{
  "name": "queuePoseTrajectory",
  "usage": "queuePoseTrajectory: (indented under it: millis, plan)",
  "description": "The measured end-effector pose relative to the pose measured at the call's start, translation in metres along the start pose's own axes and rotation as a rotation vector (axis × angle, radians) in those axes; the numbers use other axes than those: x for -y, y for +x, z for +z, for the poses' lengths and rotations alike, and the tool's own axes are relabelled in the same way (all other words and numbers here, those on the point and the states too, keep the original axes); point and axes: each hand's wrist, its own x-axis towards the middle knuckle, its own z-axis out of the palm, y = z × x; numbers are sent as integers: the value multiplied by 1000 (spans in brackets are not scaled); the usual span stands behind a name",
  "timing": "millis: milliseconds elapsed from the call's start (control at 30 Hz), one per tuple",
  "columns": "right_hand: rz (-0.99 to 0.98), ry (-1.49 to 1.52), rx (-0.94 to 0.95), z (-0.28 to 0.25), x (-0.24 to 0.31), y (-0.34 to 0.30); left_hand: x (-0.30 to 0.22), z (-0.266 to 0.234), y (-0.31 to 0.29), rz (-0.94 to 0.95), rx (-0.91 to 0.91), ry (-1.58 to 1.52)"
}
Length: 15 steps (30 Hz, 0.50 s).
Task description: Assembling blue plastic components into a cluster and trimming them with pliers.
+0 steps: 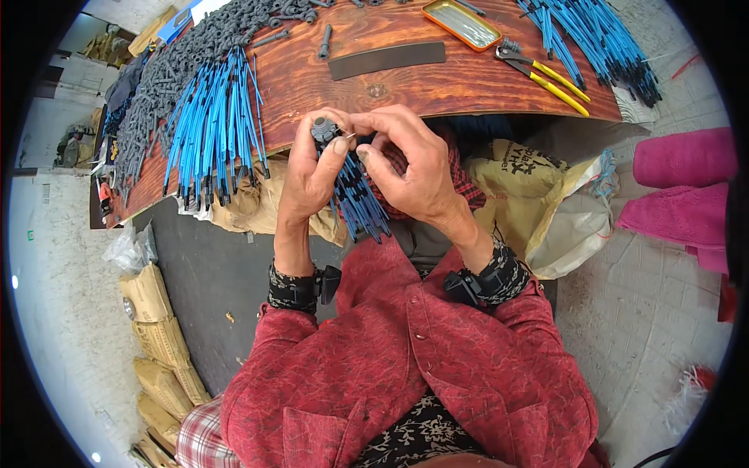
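Note:
My left hand (306, 175) is closed around a round grey plastic hub (323, 131), just beyond the near edge of the wooden table. From the hub a bundle of thin blue rods (360, 204) with dark ends hangs down toward my lap. Beside the hub, the fingers of my right hand (417, 168) pinch a thin wire (349, 136), whose bright end shows between the two thumbs. The rest of the wire is hidden by my fingers.
A heap of grey plastic parts (179, 86) and blue rods (222, 117) cover the table's left. A dark strip (388, 61), an orange-rimmed tin (500, 39), yellow-handled pincers (554, 82) and more rods (597, 39) lie farther right. Sacks (546, 210) stand below.

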Motion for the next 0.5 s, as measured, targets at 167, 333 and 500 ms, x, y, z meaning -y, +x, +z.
queuePoseTrajectory:
  millis: [167,333,500]
  plan:
    - [-44,-13,44,1,-1,3,2,-1,0,4,-31,67]
    - [-70,-17,52,3,-5,2,2,-4,-1,4,-32,59]
    - [464,666,95,9,-23,-7,-2,-14,-4,54,110,-114]
